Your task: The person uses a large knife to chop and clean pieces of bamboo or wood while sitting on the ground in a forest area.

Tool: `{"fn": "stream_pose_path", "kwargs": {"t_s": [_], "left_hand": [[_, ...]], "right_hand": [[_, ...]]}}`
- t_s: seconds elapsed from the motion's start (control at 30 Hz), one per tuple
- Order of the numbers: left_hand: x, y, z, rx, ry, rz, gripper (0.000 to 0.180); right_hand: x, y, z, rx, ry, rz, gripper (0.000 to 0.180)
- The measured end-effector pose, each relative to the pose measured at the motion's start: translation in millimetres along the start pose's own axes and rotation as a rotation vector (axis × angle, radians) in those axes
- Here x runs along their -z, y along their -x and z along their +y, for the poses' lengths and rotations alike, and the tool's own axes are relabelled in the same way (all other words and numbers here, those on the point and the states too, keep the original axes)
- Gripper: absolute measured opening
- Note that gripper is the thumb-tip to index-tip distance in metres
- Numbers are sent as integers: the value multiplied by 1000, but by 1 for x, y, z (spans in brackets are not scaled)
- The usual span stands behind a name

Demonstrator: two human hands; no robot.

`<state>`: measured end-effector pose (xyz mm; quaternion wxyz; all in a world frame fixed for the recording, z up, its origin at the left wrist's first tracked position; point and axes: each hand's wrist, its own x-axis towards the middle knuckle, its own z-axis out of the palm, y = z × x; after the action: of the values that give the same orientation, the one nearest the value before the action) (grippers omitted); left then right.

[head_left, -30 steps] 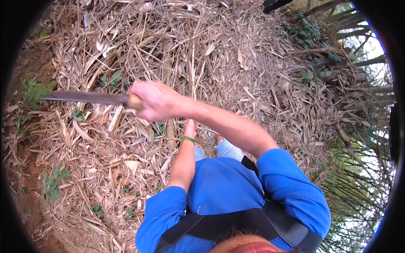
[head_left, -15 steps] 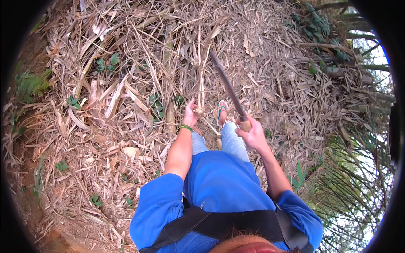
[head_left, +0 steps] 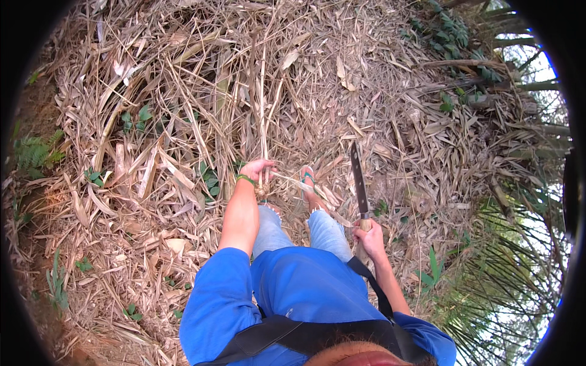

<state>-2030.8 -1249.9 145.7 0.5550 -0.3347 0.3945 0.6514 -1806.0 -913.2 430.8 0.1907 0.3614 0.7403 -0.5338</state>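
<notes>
My left hand (head_left: 259, 169), with a green band at its wrist, is closed around a thin pale dry stalk (head_left: 262, 116). The stalk runs away from me over the litter, and its near knobbly end sticks out just below the fingers. In my right hand (head_left: 371, 238) is a machete (head_left: 359, 180), gripped by its light wooden handle. Its dark blade points away from me, to the right of my legs, apart from the stalk. Long dry leaf strips (head_left: 320, 190) hang between my left hand and my right leg.
Dry leaves and thin canes (head_left: 201, 79) cover the ground. Small green plants (head_left: 209, 180) grow near my left hand. My sandalled right foot (head_left: 307, 177) stands close to the stalk's near end. At the right are dead branches (head_left: 470, 63) and spiky green foliage (head_left: 488, 268).
My right hand has drawn back toward me, and the machete blade now stands more upright in view. My left hand, open beside the stalk before, has closed on it.
</notes>
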Motion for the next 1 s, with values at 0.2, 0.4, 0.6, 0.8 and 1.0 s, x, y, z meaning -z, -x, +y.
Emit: {"fn": "stream_pose_path", "kwargs": {"t_s": [0.2, 0.4, 0.6, 0.8, 1.0], "left_hand": [[-60, 8, -18, -131, 80, 102, 15], [-122, 42, -17, -216, -111, 113, 20], [-169, 60, -36, -341, -381, 253, 22], [-171, 12, -55, -425, -180, 166, 18], [-192, 52, -125, -710, -199, -176, 12]], "right_hand": [[55, -36, 75, 1, 110, -37, 13], [115, -65, 112, 37, 381, -2, 19], [167, -93, 221, -121, 515, 24, 33], [186, -50, 312, -47, 553, 139, 33], [173, 44, 395, -218, 159, 194, 23]]}}
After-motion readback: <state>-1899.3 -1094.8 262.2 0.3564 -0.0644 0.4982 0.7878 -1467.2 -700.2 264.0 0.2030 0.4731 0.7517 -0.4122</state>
